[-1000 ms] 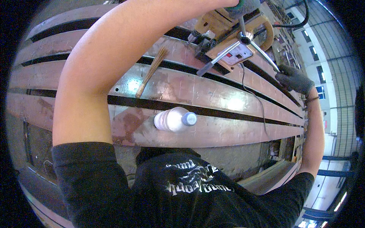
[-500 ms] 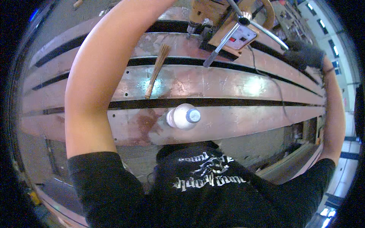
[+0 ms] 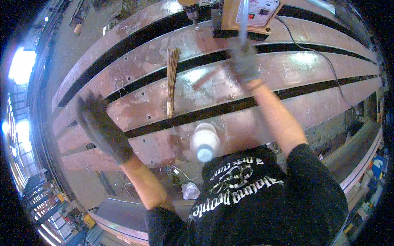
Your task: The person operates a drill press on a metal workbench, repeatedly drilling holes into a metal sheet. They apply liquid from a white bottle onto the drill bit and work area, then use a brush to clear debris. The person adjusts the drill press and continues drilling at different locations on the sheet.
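Observation:
My left hand [image 3: 102, 127], in a dark glove, is over the left side of the steel beams, fingers spread and holding nothing. My right hand [image 3: 244, 65], also gloved and blurred by motion, closes round the lower end of the metal feed lever [image 3: 244, 20] of a drill. The drill's tan body [image 3: 230, 18] carries a panel with a red switch and stands on a far beam. Left of it, the drill chuck [image 3: 191, 13] points down at the steel. A bundle-of-sticks brush [image 3: 172, 76] lies between my hands. Nearer me, a white bottle [image 3: 205, 141] with a blue cap stands on the closest beam.
Long reddish steel beams [image 3: 287, 88] run side by side with dark gaps between them, and several have small drilled holes. A black cable [image 3: 318, 53] trails from the drill to the right. Below the near beam is a clear plastic bag [image 3: 191, 191].
My right hand has swung the lever from the far right down toward me. My left hand, out of sight before, has come back from the far side to the left. The view has shifted.

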Motion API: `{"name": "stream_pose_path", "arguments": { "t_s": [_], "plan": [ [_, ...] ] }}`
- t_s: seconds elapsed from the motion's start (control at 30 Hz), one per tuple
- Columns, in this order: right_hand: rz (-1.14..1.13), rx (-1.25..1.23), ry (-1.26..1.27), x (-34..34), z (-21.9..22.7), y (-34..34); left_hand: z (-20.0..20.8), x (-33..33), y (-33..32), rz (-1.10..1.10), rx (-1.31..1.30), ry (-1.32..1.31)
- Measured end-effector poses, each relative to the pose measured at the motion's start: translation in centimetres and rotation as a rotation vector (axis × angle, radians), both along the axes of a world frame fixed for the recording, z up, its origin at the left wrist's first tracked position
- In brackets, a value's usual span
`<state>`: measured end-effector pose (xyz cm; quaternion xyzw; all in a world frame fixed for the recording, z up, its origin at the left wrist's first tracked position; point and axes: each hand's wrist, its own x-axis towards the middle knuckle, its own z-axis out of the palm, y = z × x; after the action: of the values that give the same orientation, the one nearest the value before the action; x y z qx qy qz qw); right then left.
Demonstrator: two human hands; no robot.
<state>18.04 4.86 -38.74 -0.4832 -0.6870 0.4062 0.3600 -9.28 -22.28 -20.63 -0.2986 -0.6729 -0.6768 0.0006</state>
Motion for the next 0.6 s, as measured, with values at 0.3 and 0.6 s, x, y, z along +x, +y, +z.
{"name": "stream_pose_path", "arguments": {
  "t_s": [0.3, 0.6],
  "plan": [
    [-0.048, -0.017, 0.597, -8.6, 0.8, -4.3, -8.3, 6.6, -10.4, 0.252, -0.25, -0.306],
    [-0.118, 0.471, -0.451, 16.9, 15.3, 0.2, -8.3, 9.0, -5.3, -0.176, -0.358, -0.171]
  ]
}}
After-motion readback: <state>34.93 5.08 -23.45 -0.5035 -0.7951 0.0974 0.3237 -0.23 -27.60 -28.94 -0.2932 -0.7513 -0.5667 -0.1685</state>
